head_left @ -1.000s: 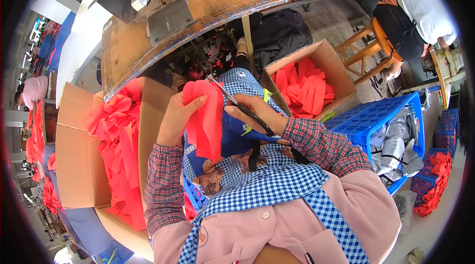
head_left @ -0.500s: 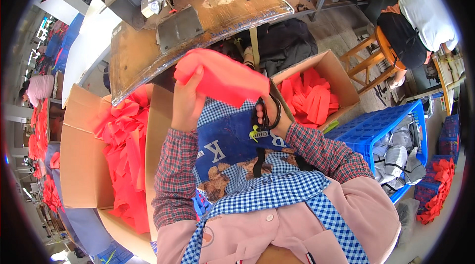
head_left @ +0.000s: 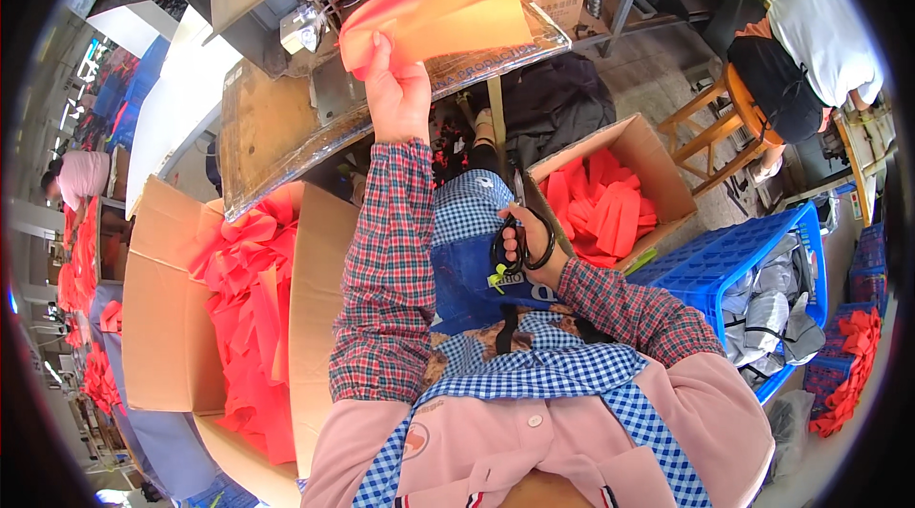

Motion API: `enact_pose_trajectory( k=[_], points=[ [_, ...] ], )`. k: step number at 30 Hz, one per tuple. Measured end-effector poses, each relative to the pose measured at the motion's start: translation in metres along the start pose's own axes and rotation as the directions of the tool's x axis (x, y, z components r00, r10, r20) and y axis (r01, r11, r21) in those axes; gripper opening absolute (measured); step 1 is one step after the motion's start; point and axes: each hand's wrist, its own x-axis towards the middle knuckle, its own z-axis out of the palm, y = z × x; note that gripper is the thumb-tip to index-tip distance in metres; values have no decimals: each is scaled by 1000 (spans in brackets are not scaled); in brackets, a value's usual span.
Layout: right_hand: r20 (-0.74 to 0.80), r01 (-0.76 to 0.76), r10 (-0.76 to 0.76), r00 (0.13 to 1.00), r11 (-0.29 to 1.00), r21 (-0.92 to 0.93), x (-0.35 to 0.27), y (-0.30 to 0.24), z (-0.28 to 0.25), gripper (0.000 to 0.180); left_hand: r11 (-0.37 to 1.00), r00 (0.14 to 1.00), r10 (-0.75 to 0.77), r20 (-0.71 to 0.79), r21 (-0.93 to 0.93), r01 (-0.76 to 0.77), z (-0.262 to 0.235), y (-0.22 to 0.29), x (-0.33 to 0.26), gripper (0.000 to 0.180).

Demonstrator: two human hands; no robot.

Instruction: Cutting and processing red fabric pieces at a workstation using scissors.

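Observation:
My left hand (head_left: pixel 398 96) is raised over the wooden table and closed on a red-orange fabric piece (head_left: pixel 448 14), pinched near its left end between thumb and fingers. The flat piece spreads out to the right, over the table edge. Lower down, in front of my apron, my right hand (head_left: pixel 536 243) is wrapped round black-handled scissors (head_left: pixel 497 249). Their blades point up and away from me, apart from the fabric. To my left, a tall cardboard box (head_left: pixel 170 317) holds a heap of red fabric strips (head_left: pixel 250 303). Another cardboard box (head_left: pixel 660 153) beyond my right hand holds more red pieces (head_left: pixel 602 208).
The worn wooden table (head_left: pixel 272 122) carries a machine with cables (head_left: pixel 307 27). A blue plastic crate (head_left: pixel 681 260) of grey items stands at my right. Beyond it a person (head_left: pixel 822 22) sits on a wooden stool (head_left: pixel 739 103). Another person (head_left: pixel 81 174) is at far left.
My left hand has lifted the fabric up and away, over the table. My right hand, with the scissors, has come off the fabric and stays low near my apron.

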Motion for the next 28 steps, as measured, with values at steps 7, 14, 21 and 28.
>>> enact_pose_trajectory(
  k=[7, 14, 21, 28],
  points=[
    [-6, -4, 4, 1000, 1000, 6, 1, -1, -2, 26, 993, 994, 78, -72, -88, -84, 3, 2, 20, 23],
    [10, -11, 10, 1000, 999, 36, 6, 0, -6, 26, 989, 995, 74, -62, -122, -81, 2, 9, 21, 30],
    [27, -17, 16, 1000, 999, 37, 7, 2, -8, 26, 996, 995, 74, -63, -46, -77, -1, 10, 19, 26],
    [51, -19, 16, 999, 999, 50, 9, 4, -11, 26, 995, 995, 89, -34, 39, -88, -4, 12, 21, 26]
  ],
)
